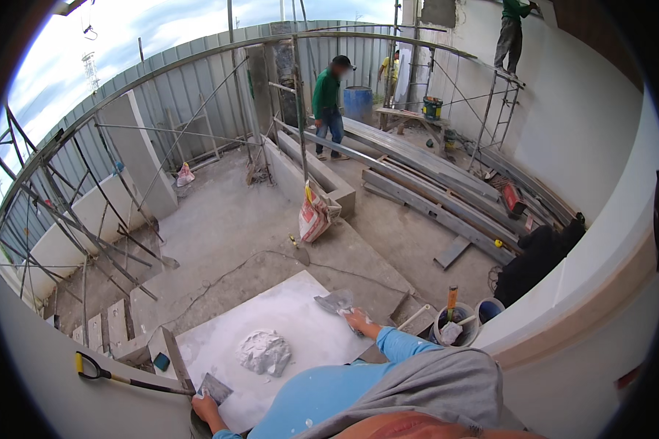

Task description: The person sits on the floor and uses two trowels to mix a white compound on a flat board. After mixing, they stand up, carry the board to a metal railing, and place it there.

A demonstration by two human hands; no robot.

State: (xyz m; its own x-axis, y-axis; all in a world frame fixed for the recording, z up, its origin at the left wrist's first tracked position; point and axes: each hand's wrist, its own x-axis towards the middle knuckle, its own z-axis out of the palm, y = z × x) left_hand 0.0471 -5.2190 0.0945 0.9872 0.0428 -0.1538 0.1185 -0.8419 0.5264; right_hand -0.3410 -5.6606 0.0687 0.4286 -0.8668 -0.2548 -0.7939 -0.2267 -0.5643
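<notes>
A mound of white plaster-like paste (264,353) lies on a pale board (307,285) dusted with white powder, before my light-blue shirt. At the lower left, my left hand (206,409) is closed around a flat metal blade (216,389), its plate over the board's near left edge. Past the mound to the right, my right hand (358,319) grips a wide metal trowel (335,301) smeared with white, above the board's right part. Neither tool touches the mound. The fingers are partly hidden by the tools, and both hands have white residue on them.
A shovel (137,382) with a yellow-and-black handle leans at left. Buckets (464,329) with tools stand at right. A cable (219,280) crosses the floor beyond the board, near a sack (314,217). Steel beams (434,206) lie farther off. A co-worker (328,107) walks there; another (509,41) stands on scaffolding.
</notes>
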